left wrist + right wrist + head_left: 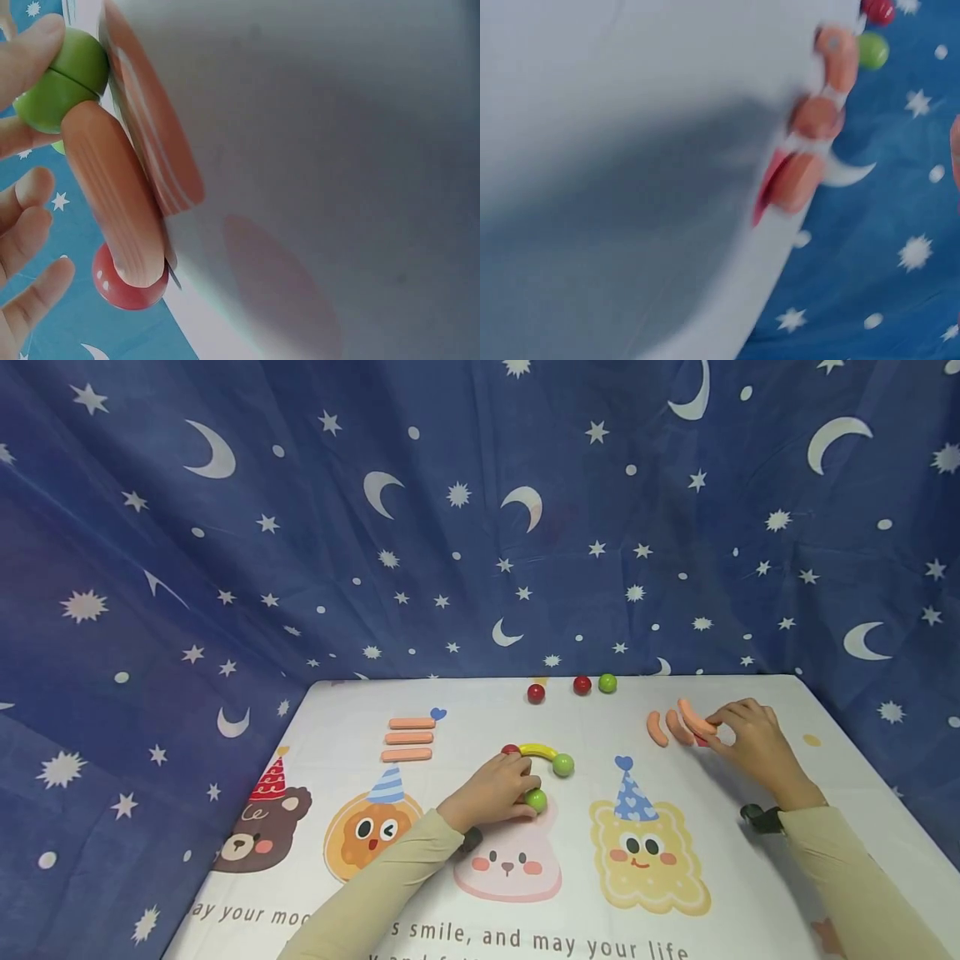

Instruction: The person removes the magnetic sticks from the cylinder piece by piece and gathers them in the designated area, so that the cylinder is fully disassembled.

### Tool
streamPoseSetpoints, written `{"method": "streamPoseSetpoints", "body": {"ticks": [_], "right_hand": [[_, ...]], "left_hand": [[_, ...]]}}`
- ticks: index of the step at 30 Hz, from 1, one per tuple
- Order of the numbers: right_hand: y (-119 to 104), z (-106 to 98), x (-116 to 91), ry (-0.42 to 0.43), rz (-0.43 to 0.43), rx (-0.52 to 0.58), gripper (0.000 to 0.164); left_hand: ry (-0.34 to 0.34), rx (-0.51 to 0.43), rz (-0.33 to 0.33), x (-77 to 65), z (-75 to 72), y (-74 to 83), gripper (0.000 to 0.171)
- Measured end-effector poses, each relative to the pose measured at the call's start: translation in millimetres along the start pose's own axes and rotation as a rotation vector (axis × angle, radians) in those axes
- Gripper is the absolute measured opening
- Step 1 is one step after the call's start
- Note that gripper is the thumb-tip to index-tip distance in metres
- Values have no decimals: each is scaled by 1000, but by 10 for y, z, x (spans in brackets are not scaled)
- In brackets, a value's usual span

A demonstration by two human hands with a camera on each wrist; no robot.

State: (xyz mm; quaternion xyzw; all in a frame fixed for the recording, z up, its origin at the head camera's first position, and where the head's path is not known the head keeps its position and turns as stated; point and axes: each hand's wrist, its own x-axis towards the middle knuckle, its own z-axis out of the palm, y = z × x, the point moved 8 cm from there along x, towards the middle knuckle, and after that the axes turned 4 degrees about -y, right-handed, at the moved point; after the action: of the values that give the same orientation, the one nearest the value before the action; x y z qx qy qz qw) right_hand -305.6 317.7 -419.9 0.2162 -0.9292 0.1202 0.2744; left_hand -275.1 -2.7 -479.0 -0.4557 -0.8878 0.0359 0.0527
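My left hand (491, 789) pinches a green ball (64, 79) between thumb and forefinger, its other fingers spread apart. A toy sausage (116, 195) lies against that ball, with a red ball (129, 281) at its far end; the hand hides this sausage in the head view. A yellow toy banana (538, 749) runs from the red ball to another green ball (562, 765). At the right, my right hand (753, 745) pinches the end of a curved sausage (694, 717) beside two others (657, 728). The right wrist view is blurred and shows little of the fingers.
Three straight sausages (408, 738) lie in a stack of rows at the left. Two red balls (536, 693) and a green ball (607, 683) sit along the back edge. A printed white cloth (465, 697) covers the table; a blue curtain (450, 568) hangs behind it.
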Motion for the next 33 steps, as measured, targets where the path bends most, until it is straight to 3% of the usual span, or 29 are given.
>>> {"method": "streamPoseSetpoints", "body": {"ticks": [4, 11, 17, 26, 33], "right_hand": [[233, 46, -16, -46, 70, -24, 31], [533, 133, -59, -79, 93, -64, 27], [718, 310, -77, -227, 157, -104, 22], [777, 535, -66, -456, 217, -127, 19], [720, 598, -20, -497, 180, -142, 20]], "left_hand": [[9, 5, 5, -2, -9, 4, 39], [10, 7, 9, -9, -19, 6, 38], [5, -1, 4, -9, -15, 0, 39], [10, 5, 5, -10, -20, -1, 38], [13, 1, 9, -10, -11, 0, 38]]}}
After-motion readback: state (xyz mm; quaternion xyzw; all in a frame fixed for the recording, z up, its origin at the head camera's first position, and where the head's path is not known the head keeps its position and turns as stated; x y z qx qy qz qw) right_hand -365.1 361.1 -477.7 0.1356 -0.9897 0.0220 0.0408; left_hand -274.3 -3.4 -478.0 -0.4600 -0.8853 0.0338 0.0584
